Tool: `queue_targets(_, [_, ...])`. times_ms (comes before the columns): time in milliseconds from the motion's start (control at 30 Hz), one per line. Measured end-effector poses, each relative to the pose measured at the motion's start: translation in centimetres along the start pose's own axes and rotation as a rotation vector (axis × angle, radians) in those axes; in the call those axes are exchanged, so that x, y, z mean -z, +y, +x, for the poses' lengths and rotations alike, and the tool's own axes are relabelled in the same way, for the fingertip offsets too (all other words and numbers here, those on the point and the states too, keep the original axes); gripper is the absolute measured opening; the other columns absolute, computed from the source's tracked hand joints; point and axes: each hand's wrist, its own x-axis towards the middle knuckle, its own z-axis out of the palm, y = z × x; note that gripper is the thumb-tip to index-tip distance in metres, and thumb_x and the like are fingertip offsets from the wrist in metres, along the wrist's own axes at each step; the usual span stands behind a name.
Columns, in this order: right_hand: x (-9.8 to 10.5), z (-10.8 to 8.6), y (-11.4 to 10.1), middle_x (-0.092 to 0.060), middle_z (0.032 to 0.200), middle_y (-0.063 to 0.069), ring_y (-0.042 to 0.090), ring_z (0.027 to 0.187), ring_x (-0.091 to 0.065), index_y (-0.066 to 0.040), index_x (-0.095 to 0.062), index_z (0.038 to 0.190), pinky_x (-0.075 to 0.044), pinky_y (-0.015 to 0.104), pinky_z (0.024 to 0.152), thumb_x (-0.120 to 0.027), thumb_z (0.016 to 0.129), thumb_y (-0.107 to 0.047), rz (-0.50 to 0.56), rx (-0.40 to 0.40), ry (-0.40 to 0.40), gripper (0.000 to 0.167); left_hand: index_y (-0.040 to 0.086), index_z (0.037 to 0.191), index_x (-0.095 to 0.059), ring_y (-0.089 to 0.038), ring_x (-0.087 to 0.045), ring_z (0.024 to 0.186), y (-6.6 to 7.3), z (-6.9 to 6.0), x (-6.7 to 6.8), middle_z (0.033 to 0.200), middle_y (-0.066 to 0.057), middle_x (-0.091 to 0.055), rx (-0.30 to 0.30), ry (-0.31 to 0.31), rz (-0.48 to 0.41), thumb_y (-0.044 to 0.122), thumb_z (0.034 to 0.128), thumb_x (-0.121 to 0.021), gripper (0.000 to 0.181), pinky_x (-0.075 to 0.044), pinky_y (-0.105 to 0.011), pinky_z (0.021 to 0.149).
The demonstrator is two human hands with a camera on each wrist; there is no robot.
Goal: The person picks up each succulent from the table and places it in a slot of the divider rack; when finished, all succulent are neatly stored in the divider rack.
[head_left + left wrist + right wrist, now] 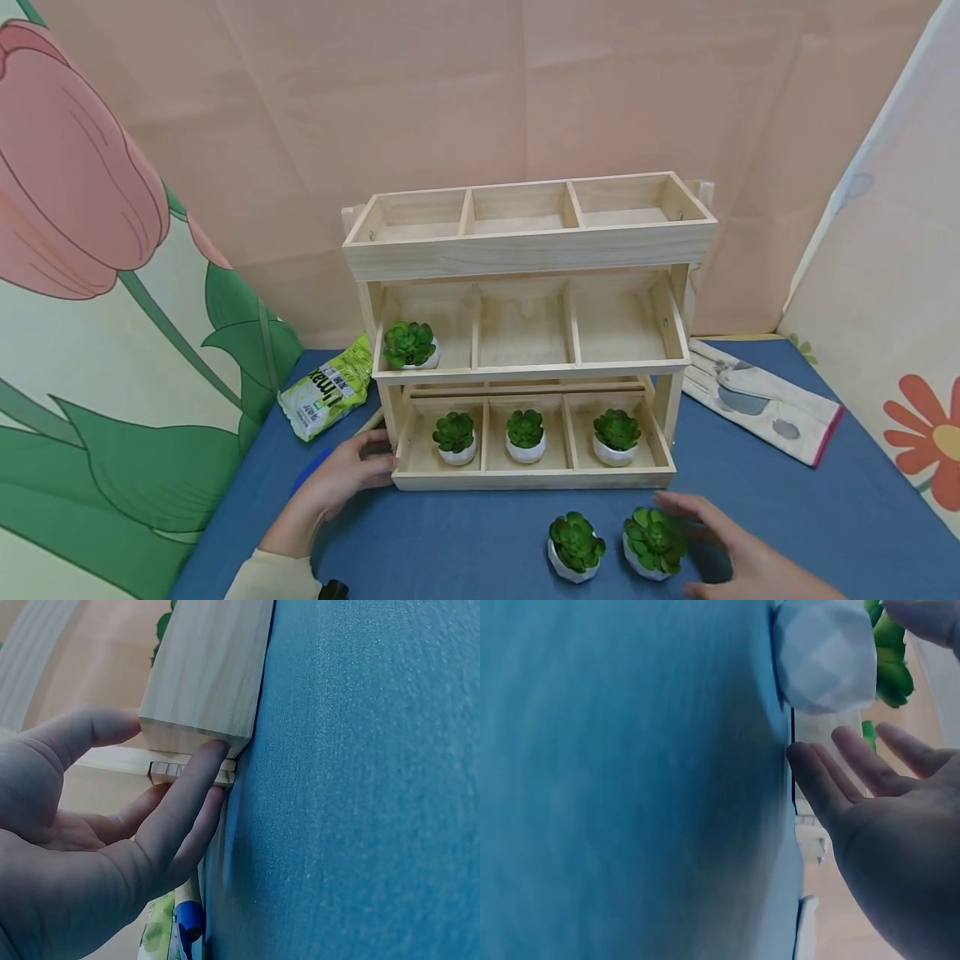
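Observation:
My left hand (352,471) touches the lower left end of a three-tier wooden rack (532,254). In the left wrist view its thumb and fingers are spread against the end of the bottom tray (202,682). My right hand (738,550), fingers spread, is beside a potted succulent (655,542) with a faceted white pot (825,656); a gap shows between fingers and pot. Another succulent (576,546) stands just left of it. The bottom tier holds a succulent in each compartment: left (454,435), middle (525,431) and right (617,432). One more (410,346) sits in the middle tier's left compartment.
A green-and-white packet (330,387) lies left of the rack, near a blue-ended stick (190,919). White gloves (761,400) with grey patches and a pink edge lie to the right. Blue cloth (450,550) covers the table, with printed sheets around it.

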Motion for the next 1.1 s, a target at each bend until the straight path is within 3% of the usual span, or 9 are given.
queue_targets(200, [-0.5, 0.6, -0.3, -0.035, 0.168, 0.030, -0.023, 0.122, -0.047, -0.013, -0.028, 0.167, -0.051, 0.013, 0.096, -0.080, 0.096, -0.024, -0.011, -0.076, 0.033, 0.089, -0.009, 0.160, -0.033, -0.043, -0.065, 0.131, -0.1, 0.0, 0.2, 0.158, -0.036, -0.043, 0.000, -0.001, 0.001, 0.018, 0.1005, -0.072, 0.076, -0.065, -0.047, 0.100])
queue_targets(267, [-0.7, 0.9, -0.5, -0.039, 0.167, 0.026, -0.013, 0.126, -0.051, -0.014, -0.030, 0.167, -0.052, 0.022, 0.100, -0.083, 0.094, -0.027, -0.043, -0.111, 0.048, 0.090, -0.009, 0.160, -0.033, -0.043, -0.065, 0.132, -0.2, -0.1, 0.3, 0.158, -0.036, -0.042, -0.003, -0.003, 0.002, 0.018, 0.1008, -0.072, 0.076, -0.065, -0.047, 0.100])
queue_targets(367, [-0.9, 1.1, -0.7, -0.044, 0.165, 0.022, 0.004, 0.131, -0.055, -0.015, -0.032, 0.166, -0.052, 0.023, 0.099, -0.085, 0.092, -0.030, -0.087, -0.137, 0.060, 0.091, -0.009, 0.160, -0.032, -0.042, -0.065, 0.132, -0.2, -0.1, 0.4, 0.158, -0.036, -0.042, -0.006, -0.007, 0.006, 0.019, 0.1009, -0.072, 0.077, -0.065, -0.047, 0.100])
queue_targets(433, [-1.1, 1.2, -0.7, -0.046, 0.163, 0.022, 0.009, 0.131, -0.056, -0.014, -0.033, 0.165, -0.051, 0.019, 0.097, -0.085, 0.092, -0.029, -0.091, -0.134, 0.064, 0.091, -0.009, 0.160, -0.032, -0.042, -0.065, 0.132, -0.2, -0.1, 0.3, 0.158, -0.036, -0.042, -0.005, -0.007, 0.006, 0.019, 0.1008, -0.072, 0.077, -0.065, -0.047, 0.100])
queue_targets(500, [-1.2, 1.3, -0.7, -0.047, 0.162, 0.021, 0.003, 0.127, -0.056, -0.013, -0.034, 0.165, -0.050, 0.011, 0.091, -0.086, 0.091, -0.029, -0.088, -0.134, 0.069, 0.091, -0.009, 0.160, -0.032, -0.042, -0.065, 0.132, -0.1, -0.1, 0.3, 0.159, -0.036, -0.042, -0.004, -0.009, 0.005, 0.019, 0.1009, -0.072, 0.076, -0.065, -0.047, 0.100])
queue_targets(633, [-1.3, 1.3, -0.6, -0.049, 0.160, 0.022, -0.009, 0.118, -0.054, -0.011, -0.034, 0.165, -0.049, 0.010, 0.088, -0.086, 0.091, -0.025, -0.073, -0.126, 0.067, 0.091, -0.010, 0.160, -0.032, -0.043, -0.064, 0.133, 0.0, -0.2, 0.2, 0.159, -0.036, -0.041, -0.009, -0.013, 0.004, 0.017, 0.1013, -0.070, 0.076, -0.065, -0.047, 0.100])
queue_targets(867, [-1.4, 1.4, -0.8, -0.055, 0.152, 0.019, -0.002, 0.114, -0.058, -0.010, -0.036, 0.163, -0.050, 0.013, 0.086, -0.085, 0.091, -0.023, -0.061, -0.133, 0.060, 0.088, -0.010, 0.161, -0.030, -0.044, -0.063, 0.134, 0.0, -0.2, 0.1, 0.160, -0.036, -0.040, -0.015, -0.024, -0.003, 0.016, 0.1017, -0.070, 0.075, -0.065, -0.047, 0.101])
queue_targets(1100, [-1.4, 1.6, -0.5, -0.058, 0.144, 0.020, -0.002, 0.110, -0.061, -0.005, -0.038, 0.159, -0.053, 0.015, 0.086, -0.082, 0.094, -0.020, -0.013, -0.024, 0.027, 0.080, -0.010, 0.160, -0.032, -0.044, -0.065, 0.131, 0.0, -0.1, 0.1, 0.159, -0.036, -0.041, -0.009, -0.020, -0.006, 0.016, 0.1008, -0.071, 0.076, -0.065, -0.047, 0.100])
